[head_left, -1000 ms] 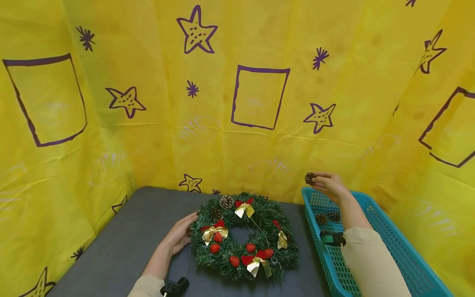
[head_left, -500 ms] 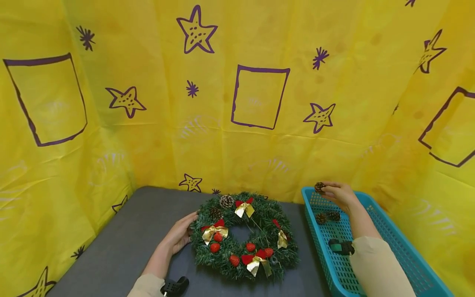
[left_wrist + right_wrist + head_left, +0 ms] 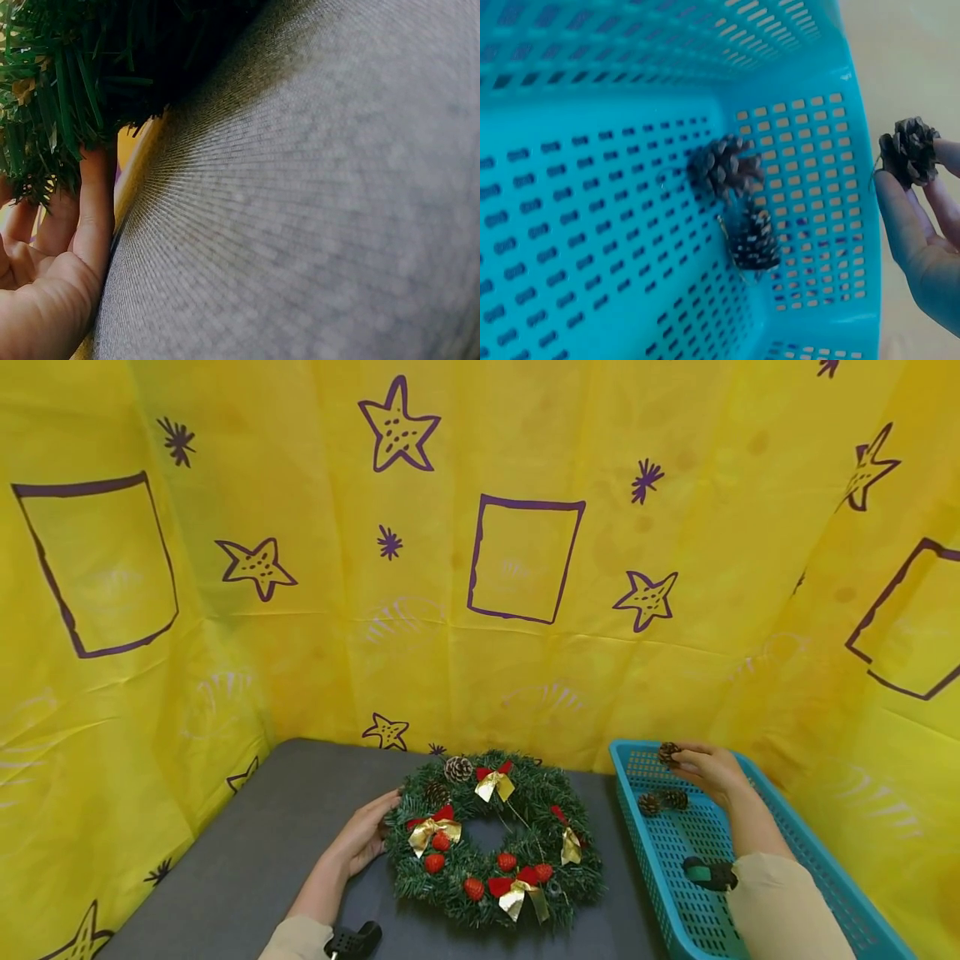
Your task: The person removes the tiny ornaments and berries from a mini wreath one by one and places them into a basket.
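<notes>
A green wreath (image 3: 577, 802) with red and gold bows, red berries and pine cones lies on the dark table. My left hand (image 3: 365, 831) touches its left edge; in the left wrist view the fingers (image 3: 96, 202) reach up into the needles, fairly straight. Over the far end of the blue basket (image 3: 626, 827), my right hand (image 3: 708, 770) pinches a pine cone (image 3: 911, 152) between thumb and fingertips. Two more pine cones lie together inside the basket: a brown one (image 3: 727, 169) and a white-tipped one (image 3: 754, 244).
The dark table (image 3: 300, 793) runs up to a yellow cloth backdrop (image 3: 420, 668) printed with purple stars and frames. The basket's perforated walls rise at the right, beside the wreath.
My right hand has moved right and slightly down with the pine cone, over the basket's far end. The left hand and the wreath have stayed in place.
</notes>
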`<state>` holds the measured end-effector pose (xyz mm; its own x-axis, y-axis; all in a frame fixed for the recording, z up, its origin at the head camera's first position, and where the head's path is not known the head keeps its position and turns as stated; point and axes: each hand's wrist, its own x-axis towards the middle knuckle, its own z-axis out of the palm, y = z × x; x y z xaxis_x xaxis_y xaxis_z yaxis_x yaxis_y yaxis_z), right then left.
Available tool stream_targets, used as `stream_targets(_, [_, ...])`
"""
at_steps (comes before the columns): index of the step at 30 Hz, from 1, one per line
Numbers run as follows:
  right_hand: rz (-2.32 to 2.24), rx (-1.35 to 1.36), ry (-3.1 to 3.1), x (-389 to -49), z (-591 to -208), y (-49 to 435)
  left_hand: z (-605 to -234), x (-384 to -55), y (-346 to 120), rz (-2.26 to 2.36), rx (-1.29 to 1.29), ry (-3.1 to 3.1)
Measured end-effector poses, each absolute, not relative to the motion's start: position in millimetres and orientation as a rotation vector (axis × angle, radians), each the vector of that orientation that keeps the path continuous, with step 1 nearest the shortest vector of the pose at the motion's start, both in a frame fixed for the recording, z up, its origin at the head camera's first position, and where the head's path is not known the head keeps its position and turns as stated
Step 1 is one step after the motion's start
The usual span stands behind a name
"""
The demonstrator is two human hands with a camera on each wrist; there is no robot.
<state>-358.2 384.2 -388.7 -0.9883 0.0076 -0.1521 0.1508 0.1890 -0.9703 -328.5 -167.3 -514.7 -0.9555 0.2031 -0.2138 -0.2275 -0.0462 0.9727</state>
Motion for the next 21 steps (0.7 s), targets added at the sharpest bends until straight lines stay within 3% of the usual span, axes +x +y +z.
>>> stream_targets(21, [-1.973, 0.394, 2.252, -342.1, -399.7, 421.2, -512.8, -329.0, -167.0, 2.057, -0.029, 1.953])
